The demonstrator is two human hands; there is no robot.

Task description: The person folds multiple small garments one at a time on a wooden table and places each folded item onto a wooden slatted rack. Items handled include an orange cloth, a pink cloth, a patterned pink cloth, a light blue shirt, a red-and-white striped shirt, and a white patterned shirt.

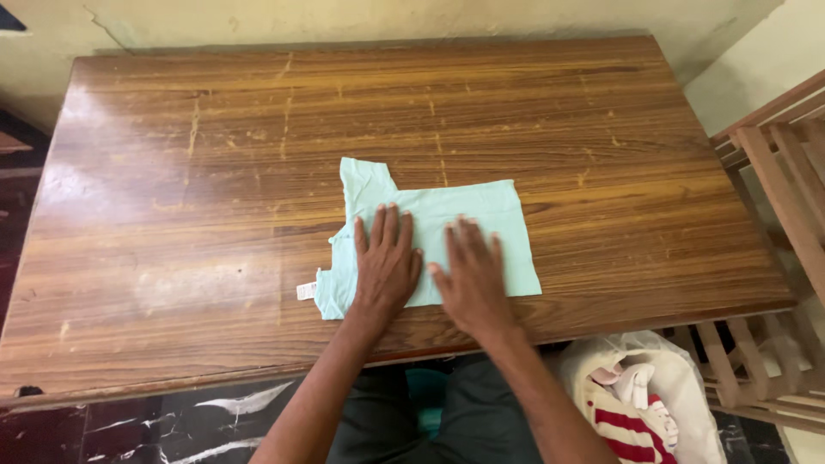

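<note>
A small pale green garment lies flat and partly folded on the wooden table, near its front edge. A sleeve sticks out at its upper left, and a white tag pokes out at the lower left. My left hand lies palm down on the garment's left half, fingers spread. My right hand presses flat on the cloth just right of it. Neither hand grips anything.
A white bag with red-and-white striped and pale clothes stands on the floor at the lower right. A wooden rack is at the table's right side. A wall runs behind the table.
</note>
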